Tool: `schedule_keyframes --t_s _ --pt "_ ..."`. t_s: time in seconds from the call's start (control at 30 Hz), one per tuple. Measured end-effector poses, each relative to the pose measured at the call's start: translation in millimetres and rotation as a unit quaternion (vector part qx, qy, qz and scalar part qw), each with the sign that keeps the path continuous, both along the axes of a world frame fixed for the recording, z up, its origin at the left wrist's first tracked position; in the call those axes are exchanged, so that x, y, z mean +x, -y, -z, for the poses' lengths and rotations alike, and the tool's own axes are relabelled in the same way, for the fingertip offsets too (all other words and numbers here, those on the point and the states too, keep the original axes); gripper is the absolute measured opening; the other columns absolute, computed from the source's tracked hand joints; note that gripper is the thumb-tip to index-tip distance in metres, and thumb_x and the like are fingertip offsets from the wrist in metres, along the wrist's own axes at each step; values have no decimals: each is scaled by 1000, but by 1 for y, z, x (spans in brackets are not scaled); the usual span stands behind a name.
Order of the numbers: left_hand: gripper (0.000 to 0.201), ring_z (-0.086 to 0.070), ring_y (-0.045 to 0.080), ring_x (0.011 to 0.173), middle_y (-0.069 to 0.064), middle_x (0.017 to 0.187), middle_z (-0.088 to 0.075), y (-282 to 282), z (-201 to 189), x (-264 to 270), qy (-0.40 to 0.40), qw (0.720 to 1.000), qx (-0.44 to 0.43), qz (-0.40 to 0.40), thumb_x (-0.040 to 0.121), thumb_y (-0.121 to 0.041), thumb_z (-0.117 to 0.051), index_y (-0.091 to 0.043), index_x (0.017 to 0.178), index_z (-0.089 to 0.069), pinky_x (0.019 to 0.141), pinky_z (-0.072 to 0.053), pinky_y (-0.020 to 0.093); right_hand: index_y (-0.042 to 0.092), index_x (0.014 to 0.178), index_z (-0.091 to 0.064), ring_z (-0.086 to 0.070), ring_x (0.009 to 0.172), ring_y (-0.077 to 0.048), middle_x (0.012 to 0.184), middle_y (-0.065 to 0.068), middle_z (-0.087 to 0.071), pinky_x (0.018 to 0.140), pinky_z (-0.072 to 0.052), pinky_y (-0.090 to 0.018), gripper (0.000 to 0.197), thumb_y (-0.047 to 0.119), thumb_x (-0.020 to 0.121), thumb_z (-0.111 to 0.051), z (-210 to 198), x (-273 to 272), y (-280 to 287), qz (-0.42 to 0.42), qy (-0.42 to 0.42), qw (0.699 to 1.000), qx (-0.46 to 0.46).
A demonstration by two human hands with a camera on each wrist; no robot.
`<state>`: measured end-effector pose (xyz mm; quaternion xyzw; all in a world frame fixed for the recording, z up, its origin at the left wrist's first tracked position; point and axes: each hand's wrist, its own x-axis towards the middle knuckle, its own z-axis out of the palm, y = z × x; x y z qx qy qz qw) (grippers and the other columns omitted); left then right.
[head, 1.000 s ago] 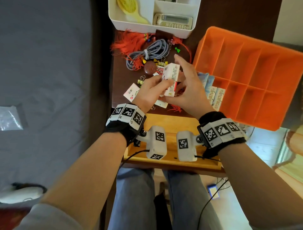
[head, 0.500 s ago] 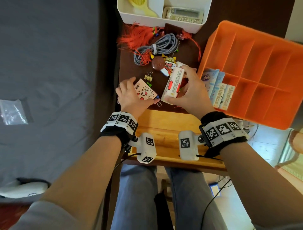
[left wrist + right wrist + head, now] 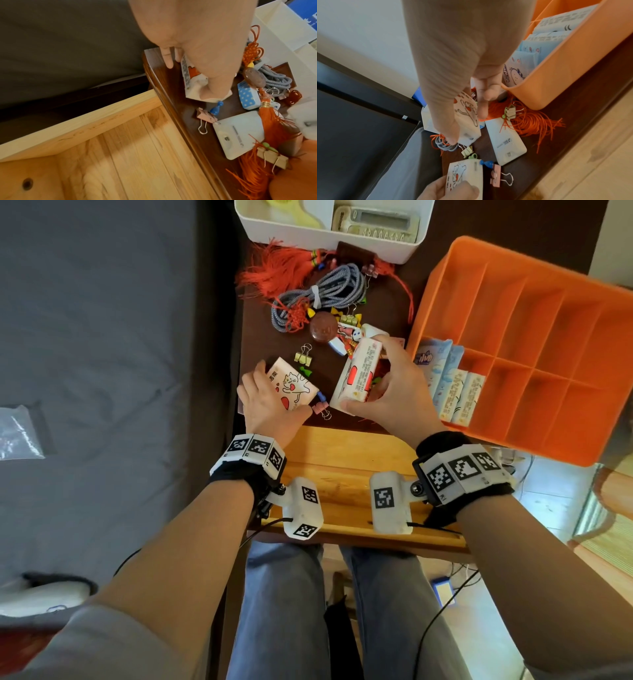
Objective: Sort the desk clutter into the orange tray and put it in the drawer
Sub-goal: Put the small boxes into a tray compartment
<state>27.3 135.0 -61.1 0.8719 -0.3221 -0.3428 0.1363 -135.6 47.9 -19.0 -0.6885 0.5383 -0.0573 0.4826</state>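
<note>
Two small tissue packs with a cat drawing are in my hands. My left hand (image 3: 274, 398) grips one cat tissue pack (image 3: 291, 383) at the desk's front left corner, fingers on its far edge and thumb on its near edge (image 3: 190, 81). My right hand (image 3: 376, 378) holds the other tissue pack (image 3: 359, 369) on edge just above the clutter, thumb at its near end (image 3: 467, 117). The orange tray (image 3: 548, 302) stands at the right, with several tissue packs (image 3: 452, 381) upright in its near left compartment. The open wooden drawer (image 3: 342, 470) lies under my wrists.
Behind my hands lie a coiled grey cable (image 3: 322, 292), red tassels (image 3: 274, 272), a brown round piece (image 3: 323, 328), binder clips (image 3: 303, 356), a blue pushpin (image 3: 216, 108) and a flat white device (image 3: 240, 135). A white bin (image 3: 329, 234) stands at the back.
My left hand let go of the pack both hands held, dropped to the desk's front left and took hold of the second cat pack. My right hand lowered its pack.
</note>
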Motion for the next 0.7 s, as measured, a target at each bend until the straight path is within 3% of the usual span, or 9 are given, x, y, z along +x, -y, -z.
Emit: schedule_keyframes --t_s 0.2,0.3,0.4,0.47,0.53,0.6,0.7 --pt "104 -30 25 129 10 136 -28 -3 -1 0 -31 998 -28 -38 58 -30 -79 -10 141 -20 108 -34 48 20 133 -38 -56 90 -17 123 0 -55 76 -49 -31 86 34 61 -83 -2 -3 1 -2 -4 1000 0" --pt "105 -40 23 120 9 129 -30 -4 -7 -1 -54 995 -66 -46 48 -44 -71 -10 136 -27 100 -44 47 20 132 -38 -56 91 -16 121 0 -56 77 -49 -30 85 33 62 -83 -3 -4 0 -1 2 1000 0" --pt "97 -46 20 112 9 121 -34 -5 -13 -3 -78 987 -138 -36 46 -49 -68 -7 125 -33 91 -51 40 19 133 -38 -57 91 -16 120 -2 -57 78 -48 -30 85 32 62 -83 -4 -6 0 5 10 1000 2" --pt "88 -48 15 108 7 118 -35 -5 -15 -6 -99 980 -169 -26 53 -34 -81 -8 122 -33 86 -54 35 18 132 -39 -57 89 -15 117 -2 -58 77 -50 -32 84 33 62 -83 -4 -8 0 3 17 1000 2" --pt "83 -48 9 102 6 117 -38 -4 -15 -8 -97 978 -185 -12 57 -20 -85 -8 120 -33 84 -49 16 18 131 -39 -57 88 -16 116 -3 -58 77 -52 -35 83 35 62 -82 -3 -9 -1 -2 22 1000 2" --pt "80 -47 7 101 6 116 -41 -2 -16 -10 -96 976 -195 1 58 -16 -84 -9 120 -33 79 -39 1 18 133 -37 -59 92 -21 119 -3 -57 79 -53 -38 86 37 62 -81 -1 -10 -2 -10 20 1000 3" --pt "79 -52 11 102 7 115 -46 3 -20 -14 -115 971 -209 10 58 -21 -81 -12 119 -32 80 -42 7 19 135 -36 -60 95 -22 119 -4 -57 80 -53 -36 87 37 62 -81 0 -13 -3 -9 27 1000 10"
